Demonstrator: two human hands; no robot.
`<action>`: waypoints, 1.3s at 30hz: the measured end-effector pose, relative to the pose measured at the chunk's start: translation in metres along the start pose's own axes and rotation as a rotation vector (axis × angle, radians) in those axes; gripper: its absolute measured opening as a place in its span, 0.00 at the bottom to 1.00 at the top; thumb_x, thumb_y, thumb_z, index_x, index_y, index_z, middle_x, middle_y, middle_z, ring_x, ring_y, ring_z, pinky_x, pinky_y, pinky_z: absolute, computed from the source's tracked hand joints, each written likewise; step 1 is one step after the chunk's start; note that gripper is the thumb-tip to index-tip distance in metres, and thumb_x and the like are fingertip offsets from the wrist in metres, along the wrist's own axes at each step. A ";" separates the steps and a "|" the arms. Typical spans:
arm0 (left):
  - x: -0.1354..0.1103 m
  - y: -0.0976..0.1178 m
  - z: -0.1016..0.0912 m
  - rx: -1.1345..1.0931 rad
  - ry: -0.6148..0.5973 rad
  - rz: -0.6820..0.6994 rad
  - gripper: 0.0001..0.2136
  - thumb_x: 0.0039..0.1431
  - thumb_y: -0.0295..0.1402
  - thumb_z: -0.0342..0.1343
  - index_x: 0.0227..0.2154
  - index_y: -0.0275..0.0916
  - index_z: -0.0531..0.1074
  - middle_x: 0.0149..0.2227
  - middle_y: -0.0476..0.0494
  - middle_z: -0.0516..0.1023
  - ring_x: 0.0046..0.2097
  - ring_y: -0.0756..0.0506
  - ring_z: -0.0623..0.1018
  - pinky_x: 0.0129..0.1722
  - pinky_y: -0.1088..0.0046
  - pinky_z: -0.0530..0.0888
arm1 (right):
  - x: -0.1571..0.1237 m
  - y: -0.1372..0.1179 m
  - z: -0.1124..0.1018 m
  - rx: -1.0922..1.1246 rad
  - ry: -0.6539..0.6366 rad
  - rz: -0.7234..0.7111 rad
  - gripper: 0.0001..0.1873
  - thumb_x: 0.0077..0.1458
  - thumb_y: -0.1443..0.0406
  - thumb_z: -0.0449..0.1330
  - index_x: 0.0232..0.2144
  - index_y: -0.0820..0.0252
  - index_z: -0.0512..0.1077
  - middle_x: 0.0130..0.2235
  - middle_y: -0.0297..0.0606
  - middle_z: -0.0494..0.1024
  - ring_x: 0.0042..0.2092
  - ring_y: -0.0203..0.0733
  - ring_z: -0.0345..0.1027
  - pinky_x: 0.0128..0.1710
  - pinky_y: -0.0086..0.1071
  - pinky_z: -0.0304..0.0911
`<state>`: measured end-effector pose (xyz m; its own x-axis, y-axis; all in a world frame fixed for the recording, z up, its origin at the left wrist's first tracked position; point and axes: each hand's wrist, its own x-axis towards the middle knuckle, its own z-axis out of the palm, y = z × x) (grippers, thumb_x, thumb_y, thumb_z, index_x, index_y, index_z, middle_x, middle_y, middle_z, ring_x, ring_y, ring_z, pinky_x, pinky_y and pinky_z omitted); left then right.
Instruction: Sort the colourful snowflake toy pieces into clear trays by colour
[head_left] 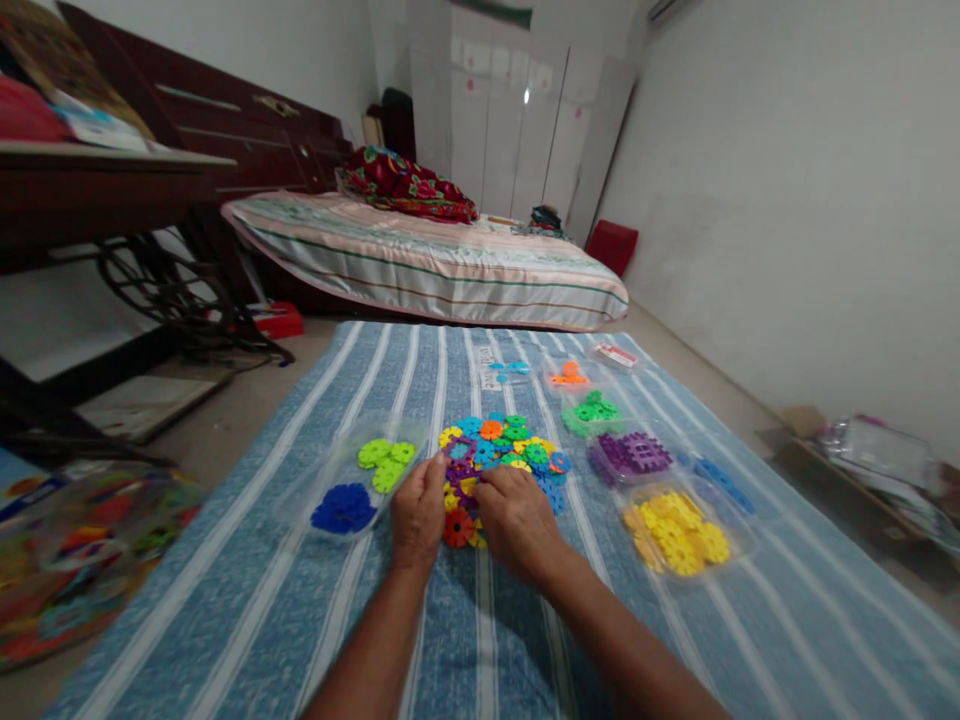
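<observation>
A heap of mixed-colour flower-shaped plastic connector pieces (491, 455) lies on a blue striped cloth (315, 600). My left hand (420, 510) is at the heap's left edge, fingers closed; whatever is in them is hidden. Across the near side of the heap reaches my right hand (521, 520), its fingers curled inward close to a yellow piece; I cannot make out what they grip. To the left, a clear tray (300, 520) holds lime-green pieces (388, 463) and dark blue pieces (343, 508). Yellow pieces (679, 532) fill a clear box at the right.
Behind the yellow box stand boxes of purple pieces (634, 453), green pieces (592, 411) and orange pieces (570, 374). Blue strips (724, 485) lie at the right. A bag of colourful pieces (82, 560) is on the floor at left. Beyond is a bed (427, 260).
</observation>
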<state>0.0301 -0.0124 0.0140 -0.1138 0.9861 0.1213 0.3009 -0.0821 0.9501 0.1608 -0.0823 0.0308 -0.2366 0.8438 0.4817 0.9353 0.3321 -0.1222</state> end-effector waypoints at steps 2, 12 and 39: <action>0.000 -0.001 0.001 -0.009 0.000 -0.013 0.22 0.56 0.52 0.45 0.30 0.40 0.76 0.30 0.46 0.80 0.37 0.43 0.77 0.37 0.71 0.72 | -0.010 0.009 -0.009 0.010 0.091 0.017 0.08 0.60 0.70 0.54 0.36 0.57 0.74 0.42 0.40 0.76 0.44 0.43 0.67 0.45 0.36 0.63; 0.001 -0.006 0.002 0.005 -0.003 0.015 0.22 0.55 0.52 0.45 0.29 0.40 0.75 0.28 0.47 0.78 0.34 0.44 0.76 0.36 0.71 0.71 | -0.058 0.123 -0.078 -0.326 0.264 0.403 0.09 0.59 0.66 0.55 0.35 0.60 0.76 0.42 0.46 0.77 0.44 0.46 0.69 0.45 0.37 0.63; -0.001 -0.009 0.003 0.009 -0.012 0.017 0.22 0.56 0.52 0.46 0.30 0.39 0.77 0.28 0.47 0.79 0.35 0.44 0.76 0.38 0.70 0.71 | -0.069 0.153 -0.095 -0.437 -0.095 0.552 0.14 0.60 0.64 0.52 0.33 0.57 0.77 0.34 0.41 0.81 0.36 0.43 0.72 0.36 0.32 0.56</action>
<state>0.0303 -0.0124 0.0048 -0.0975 0.9862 0.1340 0.3111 -0.0977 0.9454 0.3450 -0.1302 0.0611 0.2988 0.8799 0.3695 0.9406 -0.3370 0.0421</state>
